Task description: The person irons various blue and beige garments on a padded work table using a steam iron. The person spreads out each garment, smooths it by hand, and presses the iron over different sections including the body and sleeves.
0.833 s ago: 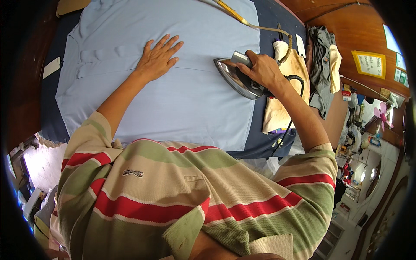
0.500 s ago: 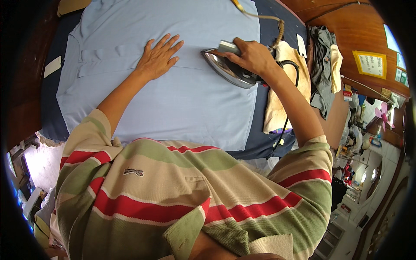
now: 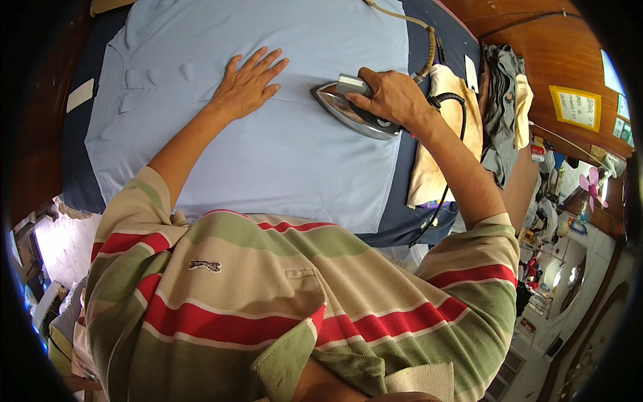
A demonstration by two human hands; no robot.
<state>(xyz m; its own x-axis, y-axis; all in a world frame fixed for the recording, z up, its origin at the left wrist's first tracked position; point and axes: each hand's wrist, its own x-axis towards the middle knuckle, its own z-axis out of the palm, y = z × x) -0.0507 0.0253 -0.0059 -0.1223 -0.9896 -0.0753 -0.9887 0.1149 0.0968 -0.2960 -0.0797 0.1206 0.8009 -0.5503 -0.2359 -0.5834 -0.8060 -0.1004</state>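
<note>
A light blue garment (image 3: 268,157) lies spread flat over a dark blue padded surface (image 3: 77,154). My left hand (image 3: 248,84) rests on it with the fingers spread, just left of the middle. My right hand (image 3: 395,97) is wrapped round the handle of a clothes iron (image 3: 358,120). The iron's pointed tip faces left, toward my left hand, and its soleplate is on the cloth near the garment's right edge. A black cord (image 3: 462,134) runs from the iron's heel, and a tan wrapped hose or cable (image 3: 427,57) leads away from it toward the far edge.
Right of the garment lie a folded cream cloth (image 3: 442,154) and a grey garment (image 3: 499,114). A wooden wall (image 3: 529,40) carrying a yellow-framed notice (image 3: 575,107) stands beyond them. At the left edge is a white card (image 3: 80,96). A pink fan (image 3: 592,186) and clutter stand farther right.
The iron has barely shifted, a little downward at its heel, with my right hand still round it. My left hand stays flat in almost the same place.
</note>
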